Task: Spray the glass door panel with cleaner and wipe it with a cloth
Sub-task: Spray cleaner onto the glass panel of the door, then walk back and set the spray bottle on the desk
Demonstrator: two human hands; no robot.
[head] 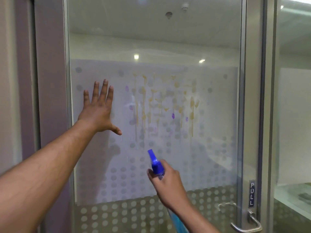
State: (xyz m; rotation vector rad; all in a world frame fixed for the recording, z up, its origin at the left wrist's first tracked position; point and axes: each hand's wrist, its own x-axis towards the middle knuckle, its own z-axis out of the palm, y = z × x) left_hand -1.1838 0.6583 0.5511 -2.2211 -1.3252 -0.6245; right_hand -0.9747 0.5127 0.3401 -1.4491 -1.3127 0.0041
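Observation:
The glass door panel (pixel 210 148) fills the view, frosted with grey dots across its middle. Yellow-brown drips and purple smudges (pixel 168 105) stain its centre. My left hand (pixel 99 108) lies flat against the glass at the left, fingers spread, holding nothing. My right hand (pixel 166 180) grips a spray bottle (pixel 156 165) with a blue nozzle, lower centre; the nozzle points up at the glass just below the stains. A blue cloth or the bottle's body (pixel 176 221) shows under my right wrist; I cannot tell which.
A metal door frame (pixel 250 115) runs down the right with a PULL sign (pixel 252 193) and a lever handle (pixel 247 224) low down. A purple wall (pixel 50 81) borders the left. Another glass pane (pixel 294 115) stands at the far right.

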